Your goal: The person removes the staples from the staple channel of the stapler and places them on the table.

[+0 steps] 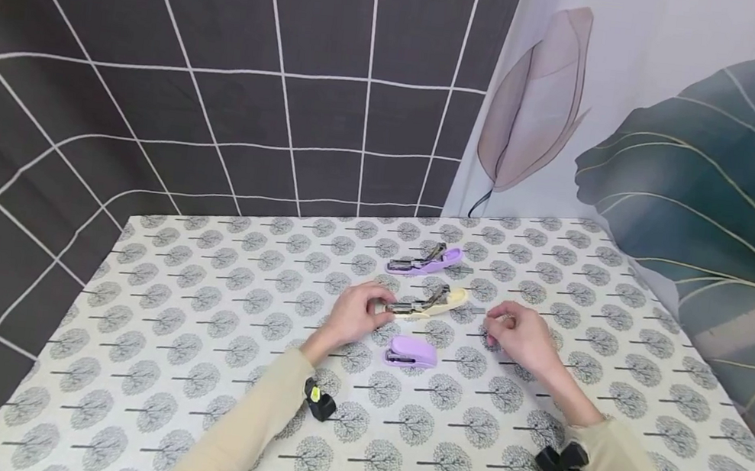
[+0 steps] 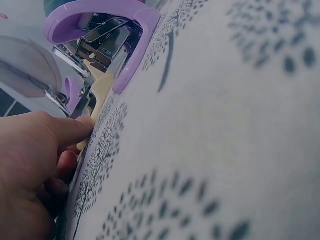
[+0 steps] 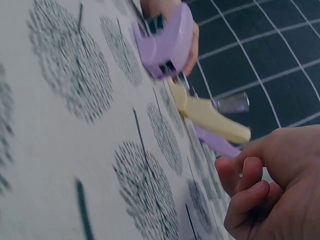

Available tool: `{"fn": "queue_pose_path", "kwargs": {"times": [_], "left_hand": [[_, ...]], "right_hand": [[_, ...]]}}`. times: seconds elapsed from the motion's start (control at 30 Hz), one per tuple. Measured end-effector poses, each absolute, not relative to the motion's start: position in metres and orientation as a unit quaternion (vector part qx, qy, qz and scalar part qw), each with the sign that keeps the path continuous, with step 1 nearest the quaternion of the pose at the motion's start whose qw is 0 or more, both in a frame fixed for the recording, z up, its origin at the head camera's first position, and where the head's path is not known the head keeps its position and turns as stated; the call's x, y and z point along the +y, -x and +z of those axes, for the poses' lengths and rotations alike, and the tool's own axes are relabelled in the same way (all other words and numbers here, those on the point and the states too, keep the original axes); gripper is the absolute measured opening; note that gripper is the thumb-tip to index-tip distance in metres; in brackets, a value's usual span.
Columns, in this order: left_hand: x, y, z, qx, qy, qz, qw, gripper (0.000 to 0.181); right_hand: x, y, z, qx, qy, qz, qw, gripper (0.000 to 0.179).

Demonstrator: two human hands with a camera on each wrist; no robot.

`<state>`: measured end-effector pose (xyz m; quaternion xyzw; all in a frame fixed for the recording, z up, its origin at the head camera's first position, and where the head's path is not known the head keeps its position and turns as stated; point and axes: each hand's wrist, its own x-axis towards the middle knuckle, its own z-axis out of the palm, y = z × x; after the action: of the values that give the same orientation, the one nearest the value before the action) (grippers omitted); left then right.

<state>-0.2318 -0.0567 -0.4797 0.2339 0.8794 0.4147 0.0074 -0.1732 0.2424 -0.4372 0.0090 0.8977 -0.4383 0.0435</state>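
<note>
My left hand (image 1: 357,312) grips the front end of a pale yellow stapler (image 1: 457,298) between thumb and fingers. The stapler lies on the cloth with its metal magazine tilted up out of the cover. To its right, my right hand (image 1: 520,335) hovers with fingers curled and thumb and forefinger together; I cannot tell whether something thin is between the tips. In the right wrist view, the yellow stapler's rear end (image 3: 217,121) points toward those fingers. Nearer me sits a closed purple stapler (image 1: 415,350), seen large in the left wrist view.
Beyond the yellow stapler lies another purple stapler (image 1: 440,261), opened up in the same way. A white cloth (image 1: 197,370) printed with grey trees covers the table. Behind it hang a dark checked curtain (image 1: 321,114) and a leaf-patterned one (image 1: 643,71).
</note>
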Motion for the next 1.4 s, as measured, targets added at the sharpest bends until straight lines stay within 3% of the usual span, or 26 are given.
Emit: {"fn": "queue_pose_path", "kwargs": {"times": [0.27,0.43,0.57,0.73,1.0,1.4], "left_hand": [[-0.070,0.219,-0.473,0.854,-0.207,0.477,0.001,0.032],[-0.076,0.188,-0.466,0.847,-0.201,0.491,0.027,0.039],[-0.074,0.169,-0.464,0.855,-0.242,0.457,0.043,0.045],[-0.067,0.159,-0.469,0.873,-0.278,0.401,0.006,0.048],[-0.061,0.156,-0.474,0.889,-0.274,0.367,-0.029,0.031],[-0.059,0.154,-0.475,0.884,-0.272,0.377,-0.048,0.023]], "right_hand": [[0.204,0.154,-0.433,0.901,0.130,-0.414,0.029,0.020],[0.187,0.143,-0.429,0.907,0.221,-0.357,0.009,0.031],[0.174,0.139,-0.425,0.916,0.240,-0.323,-0.009,0.042],[0.158,0.141,-0.425,0.917,0.273,-0.292,-0.008,0.046],[0.142,0.144,-0.425,0.926,0.275,-0.256,0.040,0.040],[0.140,0.146,-0.423,0.919,0.285,-0.267,0.052,0.039]]}}
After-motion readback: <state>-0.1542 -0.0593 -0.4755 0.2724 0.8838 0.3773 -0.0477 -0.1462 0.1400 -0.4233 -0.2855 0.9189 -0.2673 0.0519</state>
